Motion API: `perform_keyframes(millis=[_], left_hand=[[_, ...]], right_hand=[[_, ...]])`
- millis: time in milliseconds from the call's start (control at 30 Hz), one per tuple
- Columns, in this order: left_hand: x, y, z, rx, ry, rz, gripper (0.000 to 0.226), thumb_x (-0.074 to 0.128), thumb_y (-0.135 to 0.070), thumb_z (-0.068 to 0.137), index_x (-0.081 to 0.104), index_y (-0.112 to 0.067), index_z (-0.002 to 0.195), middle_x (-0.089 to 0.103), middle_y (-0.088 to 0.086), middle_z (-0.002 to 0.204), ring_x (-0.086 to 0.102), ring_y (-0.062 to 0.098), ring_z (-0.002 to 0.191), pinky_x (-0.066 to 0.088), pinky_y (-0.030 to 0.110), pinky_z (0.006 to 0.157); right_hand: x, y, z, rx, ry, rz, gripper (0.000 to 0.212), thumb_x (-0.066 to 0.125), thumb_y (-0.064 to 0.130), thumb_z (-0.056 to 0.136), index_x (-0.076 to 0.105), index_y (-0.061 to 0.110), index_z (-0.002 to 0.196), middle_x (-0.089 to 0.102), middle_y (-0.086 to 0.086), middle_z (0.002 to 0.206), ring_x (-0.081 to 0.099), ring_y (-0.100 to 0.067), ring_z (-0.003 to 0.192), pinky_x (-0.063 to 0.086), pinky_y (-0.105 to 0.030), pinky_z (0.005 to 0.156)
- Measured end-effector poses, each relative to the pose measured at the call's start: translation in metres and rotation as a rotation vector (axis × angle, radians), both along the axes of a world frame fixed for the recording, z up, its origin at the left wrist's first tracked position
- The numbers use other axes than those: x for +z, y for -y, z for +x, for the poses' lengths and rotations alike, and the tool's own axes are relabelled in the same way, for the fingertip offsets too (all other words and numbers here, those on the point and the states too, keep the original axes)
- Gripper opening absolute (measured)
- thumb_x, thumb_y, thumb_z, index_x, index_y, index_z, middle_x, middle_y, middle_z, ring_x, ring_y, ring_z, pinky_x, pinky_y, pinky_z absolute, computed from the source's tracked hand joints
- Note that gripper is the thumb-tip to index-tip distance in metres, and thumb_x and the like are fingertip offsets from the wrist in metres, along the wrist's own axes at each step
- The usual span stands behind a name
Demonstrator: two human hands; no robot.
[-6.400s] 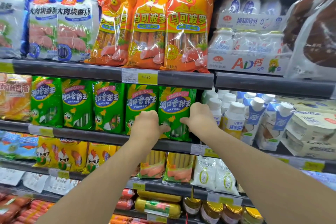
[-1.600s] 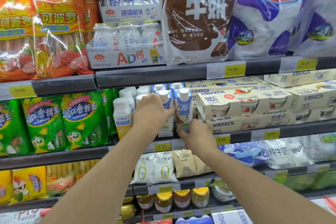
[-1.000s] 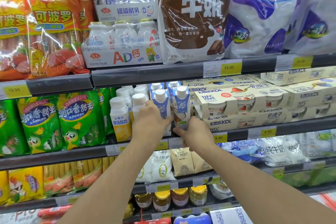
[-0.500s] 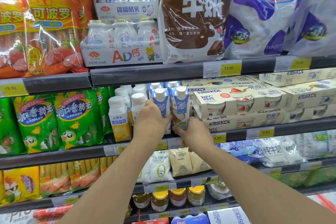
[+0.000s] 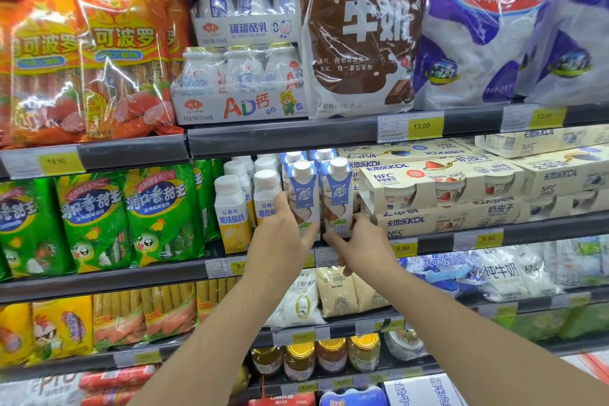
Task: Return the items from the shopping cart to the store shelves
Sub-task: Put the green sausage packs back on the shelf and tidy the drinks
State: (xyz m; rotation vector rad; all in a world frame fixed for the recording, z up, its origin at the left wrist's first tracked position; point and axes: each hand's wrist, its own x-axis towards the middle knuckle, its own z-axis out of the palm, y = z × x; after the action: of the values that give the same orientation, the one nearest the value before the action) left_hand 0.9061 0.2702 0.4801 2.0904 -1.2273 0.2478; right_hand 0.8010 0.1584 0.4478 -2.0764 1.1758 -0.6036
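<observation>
Two blue-and-white cartons at the front edge of the middle shelf (image 5: 428,242), side by side, upright, touching or nearly so. Left carton (image 5: 304,199) and right carton (image 5: 339,196), both with white caps.

Left hand (image 5: 280,241) is curled round the left carton's lower half, thumb across the front face, fingers behind out of sight. Right hand (image 5: 361,245) pinches the right carton's base, fingertips on its lower right edge. Neither hand is spread.

Progress, my read: both cartons look seated on the shelf and are being squared up, so this placement is nearly done; only letting go remains. The cart isn't in frame, so I can't say what's left in it.

Counts:
- Blue cartons: 2 in front, 2 more caps visible right behind at 12 o'clock. At least 4.
- Yellow-label bottles (image 5: 232,214) at 9 o'clock of the cartons: about 5 caps visible, rows run deeper, exact count unclear.
- Yogurt cup packs (image 5: 438,189) at 3 o'clock: stacked two high, at least 5 boxes, rest cropped.
- Green sausage packs (image 5: 161,214) further out at 9 o'clock: 3 full faces, plus slivers.
- Top shelf at 12 o'clock: brown milk bag (image 5: 362,30), 1.
- Jars (image 5: 333,358) at 6 o'clock, two shelves down: 4.
</observation>
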Motion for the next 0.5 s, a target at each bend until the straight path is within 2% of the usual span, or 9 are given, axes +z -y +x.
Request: perform_keyframes(millis=[100,233,300,367,433,500], left_hand=[[-0.005,-0.019,0.012,0.001,0.027,0.103,0.042,0.057,-0.049,0.093,0.038,-0.02,0.116,0.066,-0.002,0.08,0.065,0.01,0.065,0.057,0.027,0.055],[-0.001,-0.037,0.04,-0.073,0.005,0.357,0.054,0.053,-0.061,0.09,0.051,-0.02,0.125,0.062,-0.003,0.119,0.06,0.014,0.102,0.054,0.034,0.086],[0.005,-0.045,0.048,-0.111,0.035,0.454,0.063,0.05,-0.066,0.089,0.05,-0.02,0.131,0.057,-0.002,0.128,0.057,0.017,0.111,0.051,0.037,0.094],[0.013,-0.053,0.052,-0.124,0.081,0.516,0.07,0.048,-0.069,0.088,0.048,-0.019,0.137,0.055,0.0,0.135,0.055,0.019,0.117,0.049,0.038,0.098],[0.023,-0.059,0.053,-0.102,0.124,0.537,0.073,0.047,-0.071,0.086,0.048,-0.018,0.137,0.056,0.001,0.134,0.056,0.02,0.115,0.05,0.04,0.097],[0.032,-0.066,0.05,-0.085,0.124,0.565,0.072,0.047,-0.071,0.086,0.049,-0.019,0.135,0.056,0.001,0.132,0.056,0.021,0.116,0.049,0.042,0.098]], right_hand=[[0.001,-0.007,-0.002,-0.017,0.002,0.022,0.045,0.066,0.051,0.086,0.046,0.02,0.112,0.071,-0.001,0.088,0.071,-0.016,0.053,0.062,-0.039,0.063],[0.002,-0.018,-0.008,-0.008,0.063,0.033,0.059,0.064,0.056,0.086,0.042,0.017,0.124,0.068,-0.003,0.101,0.071,-0.024,0.081,0.059,-0.041,0.074],[0.006,-0.023,-0.014,-0.008,0.067,0.027,0.063,0.061,0.056,0.088,0.039,0.015,0.131,0.065,-0.004,0.105,0.066,-0.025,0.092,0.054,-0.038,0.073],[0.012,-0.028,-0.021,0.007,0.034,-0.008,0.064,0.058,0.057,0.09,0.039,0.014,0.135,0.061,0.001,0.101,0.061,-0.022,0.093,0.047,-0.035,0.07],[0.022,-0.031,-0.027,0.042,0.008,-0.049,0.064,0.056,0.057,0.092,0.04,0.014,0.137,0.059,0.003,0.099,0.059,-0.021,0.094,0.048,-0.035,0.074],[0.032,-0.035,-0.031,0.096,-0.039,-0.098,0.066,0.054,0.058,0.092,0.04,0.016,0.142,0.062,-0.002,0.116,0.059,-0.022,0.103,0.051,-0.038,0.085]])
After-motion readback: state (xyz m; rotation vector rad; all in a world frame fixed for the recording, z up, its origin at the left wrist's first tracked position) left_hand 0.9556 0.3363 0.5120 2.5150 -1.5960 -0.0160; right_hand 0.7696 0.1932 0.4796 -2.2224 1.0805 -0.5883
